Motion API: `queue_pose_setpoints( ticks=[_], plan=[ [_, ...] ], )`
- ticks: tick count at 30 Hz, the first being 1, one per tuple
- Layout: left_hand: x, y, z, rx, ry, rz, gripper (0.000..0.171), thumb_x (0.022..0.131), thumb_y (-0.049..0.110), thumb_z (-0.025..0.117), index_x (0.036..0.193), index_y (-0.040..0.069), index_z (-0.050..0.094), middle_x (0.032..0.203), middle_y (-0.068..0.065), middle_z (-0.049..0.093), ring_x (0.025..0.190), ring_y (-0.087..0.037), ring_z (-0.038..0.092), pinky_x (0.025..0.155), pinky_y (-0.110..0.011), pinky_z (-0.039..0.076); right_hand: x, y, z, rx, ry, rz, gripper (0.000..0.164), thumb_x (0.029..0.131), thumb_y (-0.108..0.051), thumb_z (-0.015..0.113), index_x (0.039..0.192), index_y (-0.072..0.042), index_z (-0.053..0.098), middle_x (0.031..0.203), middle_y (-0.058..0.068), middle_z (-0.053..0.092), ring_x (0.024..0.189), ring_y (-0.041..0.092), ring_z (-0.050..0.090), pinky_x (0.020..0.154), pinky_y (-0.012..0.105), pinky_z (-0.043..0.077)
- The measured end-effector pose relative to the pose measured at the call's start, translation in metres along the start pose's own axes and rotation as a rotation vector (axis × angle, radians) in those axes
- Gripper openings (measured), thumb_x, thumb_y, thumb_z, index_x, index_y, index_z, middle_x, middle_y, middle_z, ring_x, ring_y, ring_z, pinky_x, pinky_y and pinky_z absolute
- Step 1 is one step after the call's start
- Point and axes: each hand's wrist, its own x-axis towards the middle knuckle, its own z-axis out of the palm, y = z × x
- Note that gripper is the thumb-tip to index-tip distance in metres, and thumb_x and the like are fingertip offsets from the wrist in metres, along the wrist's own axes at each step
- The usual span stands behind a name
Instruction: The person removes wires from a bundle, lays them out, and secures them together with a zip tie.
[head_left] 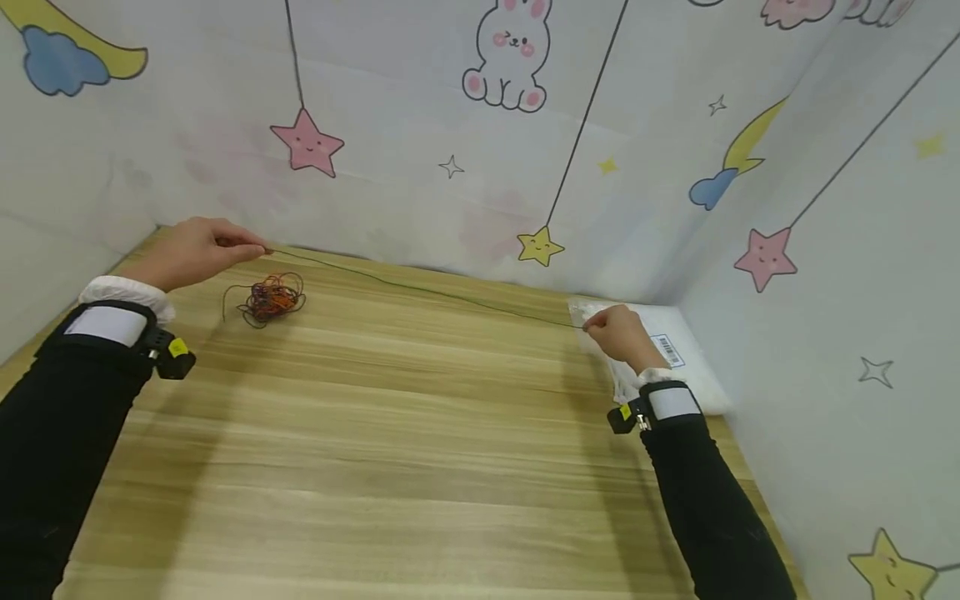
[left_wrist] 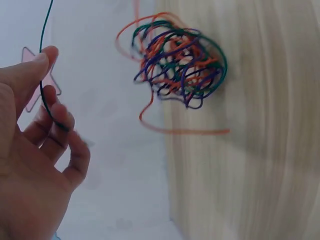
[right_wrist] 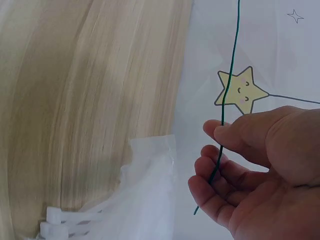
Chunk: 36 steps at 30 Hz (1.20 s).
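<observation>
A thin green cord (head_left: pixel 420 289) stretches between my two hands above the table, sagging slightly. My left hand (head_left: pixel 201 252) pinches one end between thumb and index finger; in the left wrist view the cord's tail crosses the curled fingers (left_wrist: pixel 54 137). At the other end, my right hand (head_left: pixel 621 335) pinches the cord, and a short tail (right_wrist: pixel 196 210) pokes out past the fingers in the right wrist view. Below the left hand lies a tangled bundle of orange, purple and green cords (head_left: pixel 272 298), with a loose orange end (left_wrist: pixel 200 132) sticking out.
Under and beside the right hand lies a white plastic package (head_left: pixel 686 337) with a barcode label. White zip-tie-like strips (right_wrist: pixel 65 220) show at its edge in the right wrist view. A patterned cloth wall (head_left: pixel 405 125) borders the wooden table (head_left: pixel 390 467) at the back and right.
</observation>
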Motion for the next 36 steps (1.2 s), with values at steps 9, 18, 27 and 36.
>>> queue_pose_setpoints(
  ticks=[9,18,27,36],
  plan=[
    [-0.028,-0.008,-0.019,0.137,-0.071,0.054,0.033,0.109,0.017,0.053,0.129,-0.004,0.069,0.129,-0.032,0.061,0.114,-0.049,0.06,0.09,-0.065,0.049,-0.022,-0.003,-0.003,0.023,-0.084,-0.027,0.023,0.101,-0.003,0.06,0.116,0.008,0.074,0.105,0.023,0.073,0.082,0.027,0.067,0.067,0.033,0.049],
    [-0.061,-0.031,-0.015,0.243,-0.11,0.028,0.02,0.102,0.005,0.063,0.114,-0.005,0.075,0.107,-0.026,0.07,0.093,-0.041,0.068,0.074,-0.054,0.056,-0.044,-0.014,0.003,0.053,-0.167,-0.01,0.017,0.098,-0.001,0.065,0.108,0.007,0.076,0.084,0.017,0.073,0.067,0.018,0.065,0.063,0.03,0.05],
    [-0.085,-0.04,0.004,0.32,-0.101,0.098,0.012,0.095,0.002,0.07,0.1,0.001,0.081,0.084,0.001,0.066,0.073,-0.012,0.061,0.062,-0.03,0.049,-0.061,-0.02,0.021,-0.116,-0.172,-0.07,0.008,0.092,-0.002,0.072,0.095,-0.001,0.08,0.093,0.007,0.075,0.084,0.02,0.066,0.078,0.04,0.055],
    [-0.102,-0.054,0.013,0.352,-0.138,0.108,0.011,0.093,0.005,0.073,0.099,0.009,0.082,0.09,0.001,0.071,0.083,-0.022,0.069,0.066,-0.032,0.053,-0.089,-0.015,0.025,-0.209,-0.211,-0.066,0.009,0.088,0.001,0.069,0.089,-0.004,0.077,0.092,0.005,0.071,0.084,0.021,0.063,0.078,0.043,0.055]
  ],
)
